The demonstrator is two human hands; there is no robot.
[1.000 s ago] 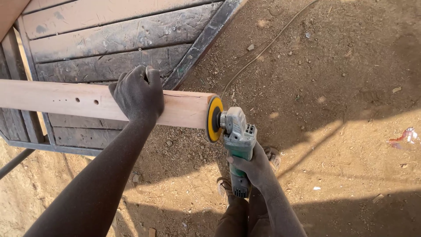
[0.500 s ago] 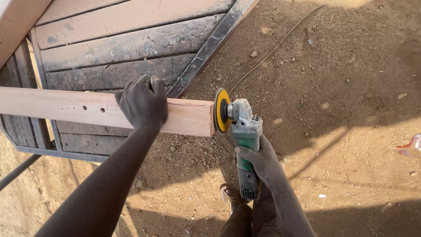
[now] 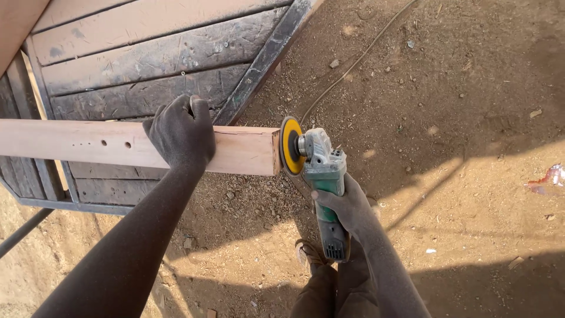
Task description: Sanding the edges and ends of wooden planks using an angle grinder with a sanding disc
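A pale wooden plank [image 3: 88, 144] with several small holes runs in from the left and ends near mid-frame. My left hand [image 3: 181, 132] grips over its top edge, a short way from that end. My right hand [image 3: 347, 206] holds a green angle grinder [image 3: 325, 176] by its body. The grinder's yellow sanding disc [image 3: 290, 146] stands right at the plank's cut end face; I cannot tell whether it touches the wood.
A dark, weathered wooden platform [image 3: 147, 59] with a metal frame lies under the plank at upper left. A cable [image 3: 353, 59] trails over the dirt ground at upper right. My shoe [image 3: 309, 253] shows below the grinder. A reddish scrap [image 3: 547, 176] lies far right.
The view has shifted, so plank and grinder sit a little higher and further right in frame. The disc stays at the plank's end. Both hands keep their grips.
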